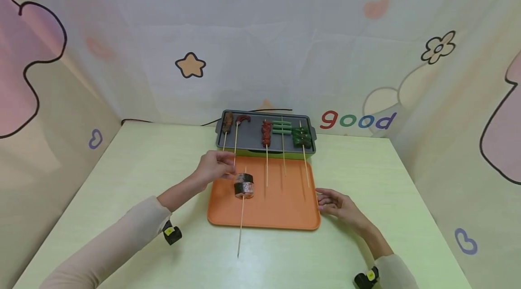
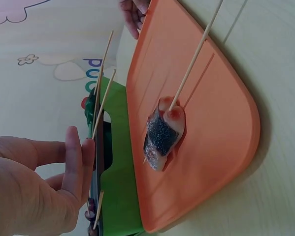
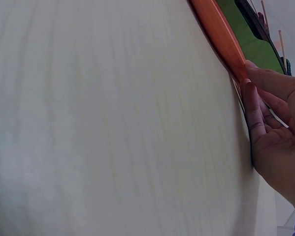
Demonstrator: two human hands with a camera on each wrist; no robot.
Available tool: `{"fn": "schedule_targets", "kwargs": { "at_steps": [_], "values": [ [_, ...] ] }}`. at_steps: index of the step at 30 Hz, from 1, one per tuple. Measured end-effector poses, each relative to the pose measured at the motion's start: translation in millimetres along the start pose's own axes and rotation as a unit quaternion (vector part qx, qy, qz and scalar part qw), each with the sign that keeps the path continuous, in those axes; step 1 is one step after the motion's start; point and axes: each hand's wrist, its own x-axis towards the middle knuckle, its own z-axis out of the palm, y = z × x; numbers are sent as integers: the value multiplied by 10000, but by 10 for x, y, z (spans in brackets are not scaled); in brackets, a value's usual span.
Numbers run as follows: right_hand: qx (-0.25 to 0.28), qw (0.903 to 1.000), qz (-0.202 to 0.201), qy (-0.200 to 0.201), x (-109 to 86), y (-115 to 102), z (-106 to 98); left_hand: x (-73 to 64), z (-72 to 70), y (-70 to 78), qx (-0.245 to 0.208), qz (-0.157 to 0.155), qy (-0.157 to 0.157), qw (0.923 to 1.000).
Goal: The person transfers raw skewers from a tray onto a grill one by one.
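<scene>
My left hand [image 1: 215, 165] reaches to the front of a tabletop grill [image 1: 252, 130]. It pinches the stick end of a skewer with a curled dark-red piece [image 1: 243, 118], which lies on the grill plate; the left wrist view largely hides the grip. My right hand [image 1: 339, 207] holds the right edge of an orange tray [image 1: 281, 216], thumb on the rim [image 3: 243, 69]. On the tray lies a fish-roll skewer [image 1: 244, 188], pale with dark skin bands, its stick overhanging the front edge.
Other skewers lie on the grill: a brown sausage-like one [image 1: 228, 122], a red meat one [image 1: 266, 134], green stalks [image 1: 281, 127] and green peppers [image 1: 301, 137]. Their sticks point forward, some over the tray. A patterned curtain [image 1: 244, 31] hangs behind the pale table [image 1: 163, 153].
</scene>
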Motion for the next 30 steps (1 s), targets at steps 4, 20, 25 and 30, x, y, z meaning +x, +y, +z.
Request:
{"fn": "schedule_targets", "kwargs": {
  "at_steps": [4,20,25,30],
  "values": [
    [15,10000,-10,2,9,19,2,10,43,-2,-138,-104,41,9998],
    [69,9999,-149,18,-6,0,12,28,54,-76,593,391,160,9973],
    [109,9998,-169,-9,-5,-6,3,24,35,-106,773,588,178,9951],
    [156,9996,-229,-40,-9,-10,11,6,14,-118,1002,767,163,9919]
  ]
}}
